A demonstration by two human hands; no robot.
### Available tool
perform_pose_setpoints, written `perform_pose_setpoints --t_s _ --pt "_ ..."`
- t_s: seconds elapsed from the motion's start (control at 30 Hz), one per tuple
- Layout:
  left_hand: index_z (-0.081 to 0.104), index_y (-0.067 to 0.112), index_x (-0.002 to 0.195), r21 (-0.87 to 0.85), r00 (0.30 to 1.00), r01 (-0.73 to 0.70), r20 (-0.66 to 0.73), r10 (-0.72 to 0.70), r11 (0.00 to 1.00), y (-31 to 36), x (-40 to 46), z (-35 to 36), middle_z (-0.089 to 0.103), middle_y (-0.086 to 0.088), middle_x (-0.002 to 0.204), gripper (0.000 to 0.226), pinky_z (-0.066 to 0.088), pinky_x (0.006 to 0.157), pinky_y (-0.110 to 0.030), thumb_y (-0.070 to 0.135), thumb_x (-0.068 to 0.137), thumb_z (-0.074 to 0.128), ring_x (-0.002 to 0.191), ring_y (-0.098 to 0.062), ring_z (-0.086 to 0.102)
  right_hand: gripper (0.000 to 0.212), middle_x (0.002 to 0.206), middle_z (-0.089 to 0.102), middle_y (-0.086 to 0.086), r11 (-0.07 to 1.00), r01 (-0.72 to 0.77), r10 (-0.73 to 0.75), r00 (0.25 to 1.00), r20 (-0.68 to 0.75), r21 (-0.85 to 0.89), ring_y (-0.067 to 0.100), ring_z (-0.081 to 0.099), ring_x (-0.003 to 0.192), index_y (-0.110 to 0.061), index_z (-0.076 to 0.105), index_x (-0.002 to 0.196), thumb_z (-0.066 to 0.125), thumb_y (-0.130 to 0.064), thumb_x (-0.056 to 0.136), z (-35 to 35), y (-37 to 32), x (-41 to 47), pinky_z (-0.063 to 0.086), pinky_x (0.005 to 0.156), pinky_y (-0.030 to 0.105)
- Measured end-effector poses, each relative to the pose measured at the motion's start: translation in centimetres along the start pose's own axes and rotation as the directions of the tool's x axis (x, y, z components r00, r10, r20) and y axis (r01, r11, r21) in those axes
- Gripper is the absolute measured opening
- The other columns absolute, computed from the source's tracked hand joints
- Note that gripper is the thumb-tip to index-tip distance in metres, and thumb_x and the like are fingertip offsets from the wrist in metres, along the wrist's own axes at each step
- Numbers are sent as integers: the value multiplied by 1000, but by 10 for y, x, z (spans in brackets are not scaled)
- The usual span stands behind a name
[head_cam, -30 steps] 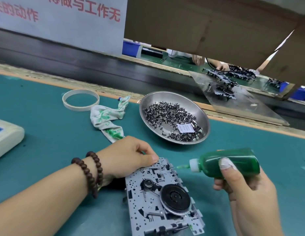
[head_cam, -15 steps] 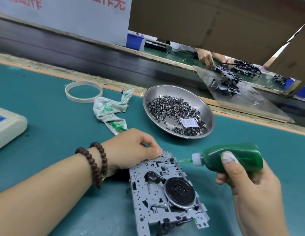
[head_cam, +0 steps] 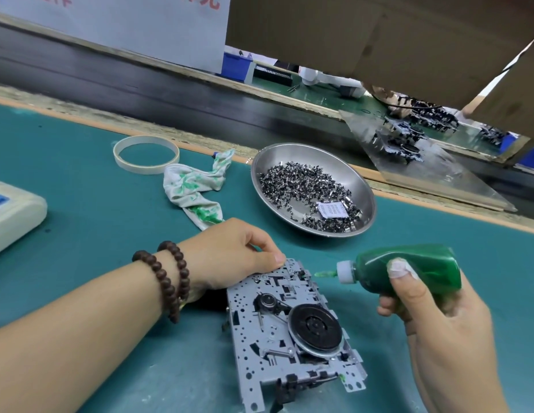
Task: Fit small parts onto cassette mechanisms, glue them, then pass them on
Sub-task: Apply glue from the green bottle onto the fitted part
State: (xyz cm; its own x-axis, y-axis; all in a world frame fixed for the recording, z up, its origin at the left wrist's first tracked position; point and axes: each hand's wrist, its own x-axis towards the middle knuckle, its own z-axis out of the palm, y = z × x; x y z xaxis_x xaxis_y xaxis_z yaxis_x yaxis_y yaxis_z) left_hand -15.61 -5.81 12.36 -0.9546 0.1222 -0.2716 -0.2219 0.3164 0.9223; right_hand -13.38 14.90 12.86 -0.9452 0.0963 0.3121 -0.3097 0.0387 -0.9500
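Observation:
A grey metal cassette mechanism (head_cam: 286, 332) with a black flywheel lies on the teal bench mat in front of me. My left hand (head_cam: 230, 257) grips its far left corner, thumb tip on the plate's edge. My right hand (head_cam: 432, 311) holds a green glue bottle (head_cam: 408, 268) sideways, and its green nozzle tip (head_cam: 322, 274) sits just right of the mechanism's far edge, close to a small green spot there. A steel dish (head_cam: 361, 186) with several small dark metal parts and a white paper slip stands behind.
A glue-stained white rag (head_cam: 194, 192) and a white tape ring (head_cam: 146, 155) lie at the back left. A beige device (head_cam: 12, 213) sits at the left edge. Beyond the bench edge runs a dark conveyor (head_cam: 140, 84), with a clear sheet carrying mechanisms (head_cam: 408, 141).
The glue bottle's nozzle has moved left toward the mechanism's far edge. My left hand keeps its grip on the corner. The view has shifted slightly.

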Motion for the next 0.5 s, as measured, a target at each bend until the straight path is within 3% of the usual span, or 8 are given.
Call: perform_pose_setpoints --t_s 0.5 --pt "71 14 74 -19 1000 -7 4 7 1000 -1 1 0 72 -16 83 11 53 79 -36 21 81 67 68 -20 61 50 68 69 -6 1000 18 -18 1000 22 -11 6 55 47 -29 71 80 76 -68 50 0 -1 -1 47 49 14"
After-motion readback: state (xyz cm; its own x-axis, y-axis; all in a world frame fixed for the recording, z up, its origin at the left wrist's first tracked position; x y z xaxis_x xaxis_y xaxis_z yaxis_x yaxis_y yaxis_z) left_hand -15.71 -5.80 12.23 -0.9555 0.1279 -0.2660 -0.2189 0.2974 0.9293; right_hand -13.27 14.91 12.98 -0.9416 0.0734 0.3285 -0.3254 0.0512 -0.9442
